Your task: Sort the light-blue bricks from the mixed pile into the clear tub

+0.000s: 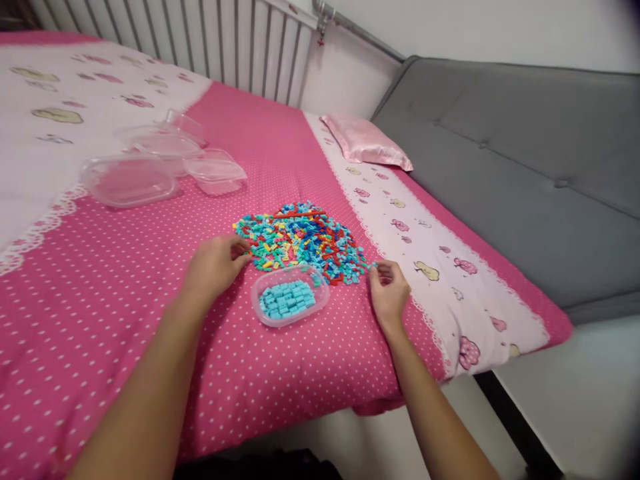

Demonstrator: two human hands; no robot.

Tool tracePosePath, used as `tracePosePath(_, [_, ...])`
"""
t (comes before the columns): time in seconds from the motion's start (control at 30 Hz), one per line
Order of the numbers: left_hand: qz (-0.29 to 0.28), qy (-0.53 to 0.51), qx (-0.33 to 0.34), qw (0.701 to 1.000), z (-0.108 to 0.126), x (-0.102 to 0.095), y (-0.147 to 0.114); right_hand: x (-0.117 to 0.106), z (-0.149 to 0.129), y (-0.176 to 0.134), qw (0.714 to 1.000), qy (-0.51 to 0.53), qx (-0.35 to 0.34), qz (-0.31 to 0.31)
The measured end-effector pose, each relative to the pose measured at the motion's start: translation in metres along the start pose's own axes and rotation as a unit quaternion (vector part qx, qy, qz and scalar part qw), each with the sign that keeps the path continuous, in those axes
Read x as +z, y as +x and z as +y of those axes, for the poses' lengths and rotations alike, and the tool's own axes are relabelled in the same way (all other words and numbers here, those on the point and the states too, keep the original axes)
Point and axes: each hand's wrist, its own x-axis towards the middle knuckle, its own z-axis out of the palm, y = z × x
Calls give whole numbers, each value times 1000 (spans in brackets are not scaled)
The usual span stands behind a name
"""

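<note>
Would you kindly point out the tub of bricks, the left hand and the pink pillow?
Tub of bricks [300, 317]: head view, near wall.
Left hand [216, 262]: head view, its back.
Pink pillow [366, 141]: head view, its top.

No legible txt, labels, brands, nos. or signs, incl. on tub [323, 293] btwn L hand [213, 267] & R hand [390, 292].

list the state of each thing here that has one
small container: upright, open, partly filled
light blue pieces: in that container
brick pile: loose, mixed colours
clear containers: grouped, lids unclear
pillow: lying down
left hand: curled, at pile
right hand: curled, at pile's edge
</note>
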Motion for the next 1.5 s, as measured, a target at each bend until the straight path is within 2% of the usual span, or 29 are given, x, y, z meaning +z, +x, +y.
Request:
tracePosePath(0.1, [25,-3,12,1000,3,-3,-2,-2,-27,2,996,69,-27,-39])
tracePosePath(0.2, [46,-24,36,998,16,-11,-8,8,-63,13,981,137,-53,-124])
tracePosePath(0.3, [55,-57,85,993,36,-18,-17,29,-101,28,950,198,-82,-228])
tracePosePath(0.4, [61,-78,130,987,54,-16,-24,54,-132,39,908,242,-114,-324])
tracePosePath(0.53, [89,-63,120,987,65,-11,-29,76,-153,39,868,266,-154,-390])
tracePosePath(0.63, [91,-45,112,988,67,-11,-32,78,-150,32,870,263,-176,-378])
tracePosePath(0.7, [74,-31,120,989,68,-11,-33,74,-138,28,877,247,-197,-363])
tracePosePath(0.87, [-14,15,151,988,72,-14,-34,71,-89,38,904,208,-172,-332])
tracePosePath(0.93, [-60,26,165,984,73,-17,-36,72,-79,43,911,197,-150,-331])
tracePosePath(1.0, [-96,30,167,981,75,-22,-38,71,-79,44,918,200,-152,-308])
tracePosePath(1.17, [-130,59,157,977,84,-22,-38,69,-98,43,901,215,-194,-324])
tracePosePath(1.4, [-105,106,129,980,95,8,-46,65,-103,46,896,246,-202,-310])
tracePosePath(1.5, [-95,117,115,982,96,14,-45,66,-103,46,895,247,-199,-313])
